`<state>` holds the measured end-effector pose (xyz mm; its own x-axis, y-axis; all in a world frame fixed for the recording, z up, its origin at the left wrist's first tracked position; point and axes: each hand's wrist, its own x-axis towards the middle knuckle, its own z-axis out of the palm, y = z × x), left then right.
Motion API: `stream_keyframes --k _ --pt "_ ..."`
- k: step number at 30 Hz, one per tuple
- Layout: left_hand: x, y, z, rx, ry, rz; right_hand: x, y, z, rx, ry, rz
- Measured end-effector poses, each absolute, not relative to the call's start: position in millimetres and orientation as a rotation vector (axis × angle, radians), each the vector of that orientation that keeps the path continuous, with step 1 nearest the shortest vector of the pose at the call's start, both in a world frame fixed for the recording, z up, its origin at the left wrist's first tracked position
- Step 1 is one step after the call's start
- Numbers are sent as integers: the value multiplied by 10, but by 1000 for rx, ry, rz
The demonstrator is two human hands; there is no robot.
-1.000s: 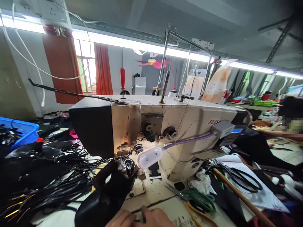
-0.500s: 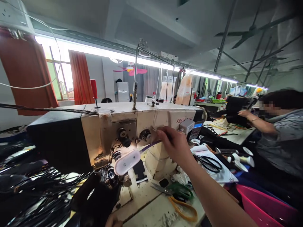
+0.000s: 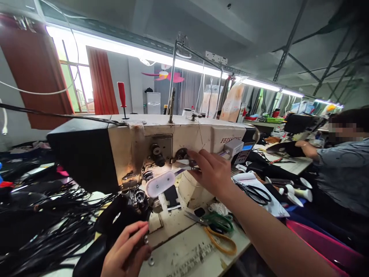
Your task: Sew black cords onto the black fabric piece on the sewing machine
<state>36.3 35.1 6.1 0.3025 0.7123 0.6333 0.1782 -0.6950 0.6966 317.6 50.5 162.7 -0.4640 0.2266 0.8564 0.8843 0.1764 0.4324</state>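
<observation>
A cream sewing machine [image 3: 138,138] with a black end cover stands before me. My right hand [image 3: 211,171] is closed at its front, beside the round tension dial [image 3: 181,154]. From its fingers a slim, pale metal tool [image 3: 184,166] points left; its exact kind is unclear. An oval lamp [image 3: 160,184] glows just below. My left hand [image 3: 128,248] is closed, low by the table's front edge, its fingertips together at a tiny shiny metal piece [image 3: 146,239]; whatever lies inside the fingers is hidden. A small round metal part [image 3: 151,261] lies beside it.
Green-handled scissors [image 3: 220,222] and a yellow loop handle [image 3: 223,240] lie on the tabletop. Black strips [image 3: 57,227] heap at the left. A red screwdriver [image 3: 121,96] stands upright on the machine. At right are thread spools [image 3: 302,192], a pink basin [image 3: 317,242] and a co-worker [image 3: 343,161].
My left hand has risen into view from the bottom edge. My right hand stays by the dial, where the metal tool now shows. The view has shifted slightly.
</observation>
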Motion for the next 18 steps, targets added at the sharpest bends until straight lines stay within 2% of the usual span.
stream_keyframes --k 2,4,8,10,15,18 --pt "411 277 180 1966 756 1423 3102 410 1610 -997 -1772 -1148" --pt "457 208 250 1893 711 1437 2932 246 1481 -998 -1709 -734" --pt "524 128 281 1770 626 1387 2468 -32 999 -1087 -1731 715" --pt "543 116 265 1716 571 1318 2308 -59 783 -1094 -1606 1189" --pt "531 135 225 1577 585 1241 2257 13 468 -942 -1253 1689" --pt "492 165 214 1733 717 1295 2306 20 367 -966 -1111 1873"
